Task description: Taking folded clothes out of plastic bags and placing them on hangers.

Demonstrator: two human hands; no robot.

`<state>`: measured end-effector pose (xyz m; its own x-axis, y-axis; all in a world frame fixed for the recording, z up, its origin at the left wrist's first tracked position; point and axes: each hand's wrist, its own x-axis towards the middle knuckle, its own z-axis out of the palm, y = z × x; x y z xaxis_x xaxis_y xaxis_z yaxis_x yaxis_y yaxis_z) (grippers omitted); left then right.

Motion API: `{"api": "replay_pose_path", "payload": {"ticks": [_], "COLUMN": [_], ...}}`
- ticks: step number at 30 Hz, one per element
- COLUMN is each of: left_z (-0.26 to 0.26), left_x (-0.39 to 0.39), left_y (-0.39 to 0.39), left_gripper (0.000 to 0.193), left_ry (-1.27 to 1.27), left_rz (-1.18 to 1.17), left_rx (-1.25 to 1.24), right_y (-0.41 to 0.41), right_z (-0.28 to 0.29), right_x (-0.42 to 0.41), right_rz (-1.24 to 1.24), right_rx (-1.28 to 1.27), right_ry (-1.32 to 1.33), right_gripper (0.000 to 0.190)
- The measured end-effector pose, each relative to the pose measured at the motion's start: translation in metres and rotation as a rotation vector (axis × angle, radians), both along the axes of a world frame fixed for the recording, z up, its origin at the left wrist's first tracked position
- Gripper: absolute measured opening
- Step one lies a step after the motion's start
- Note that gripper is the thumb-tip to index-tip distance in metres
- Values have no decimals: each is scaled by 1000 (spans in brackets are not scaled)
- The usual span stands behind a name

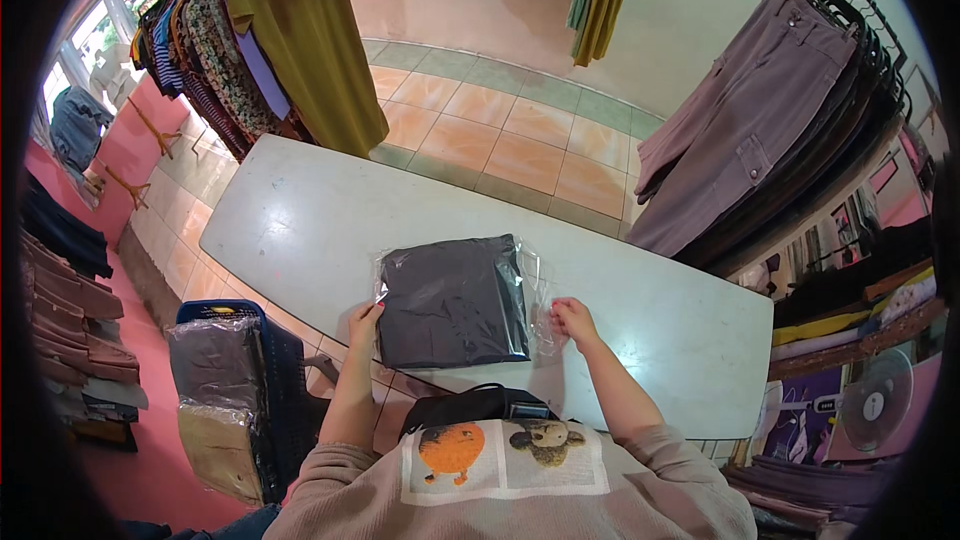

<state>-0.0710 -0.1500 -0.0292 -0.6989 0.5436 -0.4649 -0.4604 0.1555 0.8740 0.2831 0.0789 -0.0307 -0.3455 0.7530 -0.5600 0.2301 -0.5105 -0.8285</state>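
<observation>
A folded dark grey garment in a clear plastic bag (454, 300) lies flat on the white table (300, 240) in front of me. My left hand (365, 322) grips the bag's left edge, with the thumb on top of the plastic. At the bag's right side, my right hand (572, 321) pinches the loose clear plastic that extends past the garment. The garment fills most of the bag, and light glints off the film along its right side.
To the left, a blue plastic basket (281, 360) holds bagged folded garments (217, 367). Beyond the table's left end hangs a rack of clothes with an olive dress (300, 37). Grey-mauve trousers (750, 105) hang at the right, close over the table's far edge. A round fan (874, 405) is at the lower right.
</observation>
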Motion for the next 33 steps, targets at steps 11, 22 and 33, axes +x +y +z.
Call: {"api": "replay_pose_path", "payload": {"ticks": [11, 22, 33], "left_z": [-21, 17, 34], "left_x": [-10, 12, 16], "left_y": [-13, -4, -3], "left_gripper": [21, 21, 19], "left_ry": [121, 1071, 1215], "left_rz": [8, -156, -207], "left_rx": [-61, -431, -477], "right_y": [11, 12, -11], "right_z": [40, -16, 21], "right_x": [-26, -52, -86], "right_rz": [217, 387, 420], "right_rx": [-413, 574, 770], "right_ry": [433, -40, -495], "right_gripper": [36, 36, 31]}}
